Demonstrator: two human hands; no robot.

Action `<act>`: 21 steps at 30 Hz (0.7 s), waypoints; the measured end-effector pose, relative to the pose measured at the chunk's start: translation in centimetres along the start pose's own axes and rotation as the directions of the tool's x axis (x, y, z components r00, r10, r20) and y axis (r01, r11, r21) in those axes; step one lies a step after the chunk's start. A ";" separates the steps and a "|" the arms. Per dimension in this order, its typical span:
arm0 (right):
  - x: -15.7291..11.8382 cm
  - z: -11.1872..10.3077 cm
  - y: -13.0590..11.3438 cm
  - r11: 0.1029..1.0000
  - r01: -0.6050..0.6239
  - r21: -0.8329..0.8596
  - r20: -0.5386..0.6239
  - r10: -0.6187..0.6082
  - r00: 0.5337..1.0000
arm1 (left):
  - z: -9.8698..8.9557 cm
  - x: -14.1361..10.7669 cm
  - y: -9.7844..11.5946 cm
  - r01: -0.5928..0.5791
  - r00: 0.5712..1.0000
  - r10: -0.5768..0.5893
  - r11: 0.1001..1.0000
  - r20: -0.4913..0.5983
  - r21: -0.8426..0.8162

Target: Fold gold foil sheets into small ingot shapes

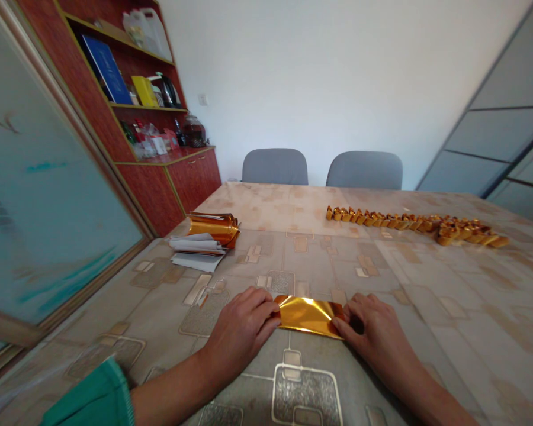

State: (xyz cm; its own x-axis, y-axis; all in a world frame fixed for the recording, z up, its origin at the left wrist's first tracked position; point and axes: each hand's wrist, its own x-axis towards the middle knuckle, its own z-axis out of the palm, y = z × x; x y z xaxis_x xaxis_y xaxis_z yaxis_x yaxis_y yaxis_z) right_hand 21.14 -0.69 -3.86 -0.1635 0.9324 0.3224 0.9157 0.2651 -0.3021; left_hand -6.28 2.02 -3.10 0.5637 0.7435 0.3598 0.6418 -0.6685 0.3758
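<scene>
A shiny gold foil sheet (310, 315), folded into a long flat strip, lies on the patterned tablecloth in front of me. My left hand (247, 322) pinches its left end between thumb and fingers. At the opposite end, my right hand (373, 325) has thumb and fingers closed on the strip. Farther off to the left rests a stack of gold foil sheets (213, 228), with white-backed sheets (198, 251) beside it. Many small folded gold pieces (395, 222) form a long row at the right rear of the table.
The table (266, 204) stretches away to two grey chairs (275, 167) at its far edge. A red cabinet (195, 180) with bottles and boxes stands at the back left, beside a glass sliding door (48, 177).
</scene>
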 end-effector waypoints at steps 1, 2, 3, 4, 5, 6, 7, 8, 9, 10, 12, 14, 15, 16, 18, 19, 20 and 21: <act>0.0 0.0 0.0 1.000 0.001 0.000 0.004 -0.001 1.000 | 0.0 0.0 0.0 0.001 1.000 -0.001 1.000 0.003 0.000; 0.0 0.0 0.0 1.000 0.000 0.001 0.007 0.000 1.000 | 0.0 0.0 0.0 0.004 1.000 -0.004 1.000 0.008 0.001; 0.0 0.0 0.0 1.000 0.000 0.004 0.012 0.000 1.000 | 0.0 0.0 0.1 0.008 1.000 -0.008 1.000 0.012 0.001; 0.0 0.0 0.0 1.000 -0.001 0.009 0.017 0.001 1.000 | -0.1 0.0 0.1 0.016 1.000 -0.016 1.000 0.018 -0.001; 0.0 0.0 0.1 1.000 -0.002 0.015 0.021 0.001 1.000 | -0.2 0.0 0.1 0.024 0.999 -0.024 1.000 0.023 -0.005; 0.0 0.0 0.1 1.000 -0.004 0.023 0.023 0.003 1.000 | -0.3 0.0 0.1 0.035 0.999 -0.035 0.999 0.027 -0.012; 0.0 -0.1 0.1 0.999 -0.007 0.033 0.025 0.006 1.000 | -0.3 -0.1 0.1 0.050 0.998 -0.049 0.999 0.030 -0.023; 0.0 -0.2 0.1 0.999 -0.010 0.044 0.025 0.009 1.000 | -0.4 -0.1 0.2 0.064 0.998 -0.063 0.997 0.027 -0.037; 0.1 -0.3 0.1 0.998 -0.012 0.060 0.025 0.011 1.000 | -0.4 -0.2 0.1 0.078 0.997 -0.077 0.995 0.021 -0.056; 0.1 -0.6 0.0 0.996 -0.010 0.085 0.031 0.007 0.999 | -0.4 -0.3 0.1 0.090 0.996 -0.089 0.993 0.007 -0.079; 0.0 -1.3 -0.2 0.984 0.008 0.175 0.067 -0.020 0.998 | -0.4 -0.5 0.1 0.097 0.995 -0.101 0.987 -0.024 -0.132; 0.0 -2.1 -0.6 0.951 0.055 0.304 0.127 -0.098 0.987 | -0.5 -0.7 0.1 0.050 0.998 -0.057 0.984 -0.037 -0.172; -0.1 -2.5 -0.9 0.931 0.087 0.355 0.157 -0.151 0.976 | -0.6 -0.8 0.1 0.011 1.000 -0.016 0.984 -0.027 -0.179; -0.2 -2.7 -1.1 0.914 0.120 0.387 0.185 -0.204 0.961 | -0.7 -0.9 0.0 -0.039 0.999 0.037 0.983 -0.013 -0.178; -0.3 -3.1 -1.5 0.897 0.181 0.403 0.233 -0.292 0.928 | -1.0 -1.0 0.0 -0.132 0.991 0.136 0.978 0.013 -0.165; -0.4 -3.1 -1.7 0.897 0.199 0.395 0.249 -0.313 0.917 | -1.2 -1.0 0.0 -0.161 0.986 0.166 0.974 0.020 -0.157; -0.5 -3.1 -1.8 0.899 0.206 0.388 0.257 -0.320 0.912 | -1.2 -1.0 -0.1 -0.180 0.982 0.185 0.972 0.020 -0.151; -0.5 -3.1 -1.9 0.900 0.207 0.384 0.261 -0.321 0.910 | -1.3 -1.0 -0.2 -0.191 0.981 0.195 0.971 0.013 -0.147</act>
State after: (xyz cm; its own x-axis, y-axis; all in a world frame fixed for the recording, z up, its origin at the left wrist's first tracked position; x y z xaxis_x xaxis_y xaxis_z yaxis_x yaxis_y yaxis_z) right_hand 20.63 -2.43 -0.65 -0.5389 0.8277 0.1562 0.6491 0.5263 -0.5493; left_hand -7.59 1.36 -2.44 0.6847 0.5989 0.4152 0.4390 -0.7938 0.4210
